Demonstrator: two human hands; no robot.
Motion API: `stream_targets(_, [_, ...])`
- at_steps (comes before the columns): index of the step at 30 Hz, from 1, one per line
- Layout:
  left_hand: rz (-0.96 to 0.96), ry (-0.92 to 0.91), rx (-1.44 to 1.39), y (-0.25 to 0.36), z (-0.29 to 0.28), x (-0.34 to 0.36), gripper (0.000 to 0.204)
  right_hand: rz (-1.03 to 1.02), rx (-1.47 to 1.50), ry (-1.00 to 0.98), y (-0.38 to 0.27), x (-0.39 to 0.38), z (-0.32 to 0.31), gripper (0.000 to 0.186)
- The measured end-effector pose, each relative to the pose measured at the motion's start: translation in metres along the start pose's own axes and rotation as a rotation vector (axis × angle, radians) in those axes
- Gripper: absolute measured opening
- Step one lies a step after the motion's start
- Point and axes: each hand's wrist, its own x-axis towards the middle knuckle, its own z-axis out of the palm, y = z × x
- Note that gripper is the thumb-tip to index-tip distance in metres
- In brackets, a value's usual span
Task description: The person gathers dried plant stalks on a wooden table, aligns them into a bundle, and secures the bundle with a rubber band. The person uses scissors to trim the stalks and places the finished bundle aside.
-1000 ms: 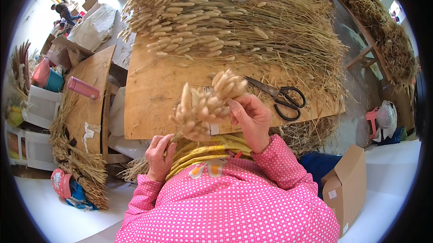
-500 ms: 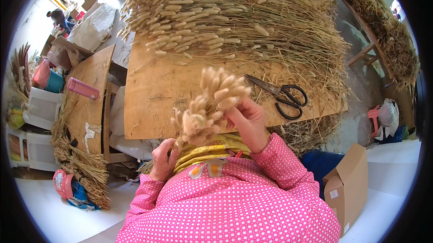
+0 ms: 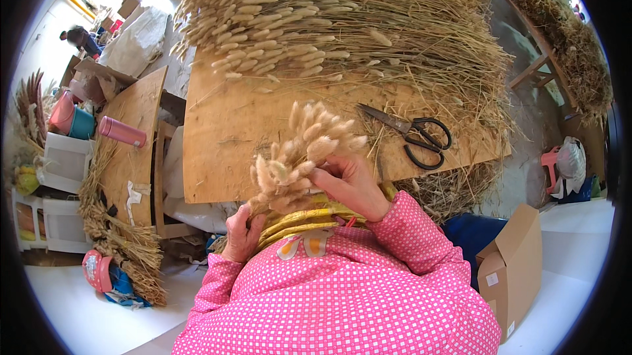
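A bunch of dried bunny tail grass (image 3: 293, 164), with fluffy cream heads, is held in front of my body over the table's near edge. My left hand (image 3: 242, 233) is closed around its lower end, where the stems are mostly hidden. My right hand (image 3: 352, 186) pinches at the right side of the heads, thumb against fingers. Right of the bunch, black-handled scissors (image 3: 421, 139) lie with blades a little apart on the wooden table (image 3: 224, 144). Beyond them a thick layer of loose bunny tail grass (image 3: 283, 22) spreads, heads to the left and stems to the right.
On the left side table (image 3: 138, 157) lies a pink bottle (image 3: 122, 132) near a teal bucket (image 3: 80, 123). A cardboard box (image 3: 517, 266) stands at my right. Straw stems (image 3: 461, 190) hang below the table's right edge. Another person (image 3: 82, 40) bends over at the far left.
My right hand has shifted slightly left and down, closer into the heads. The bunch looks lower and tighter. My left hand keeps its grip nearly in place.
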Motion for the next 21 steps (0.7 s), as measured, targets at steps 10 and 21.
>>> stream_targets(10, [0.051, -0.021, -0.013, -0.0009, -0.0036, 0.0036, 0.022, -0.015, -0.134, -0.064, -0.0018, 0.0005, -0.0002, 0.019])
stream_targets(21, [0.065, -0.015, -0.027, 0.0012, -0.0022, 0.0054, 0.017, 0.004, -0.192, -0.053, 0.0033, -0.0031, 0.003, 0.017])
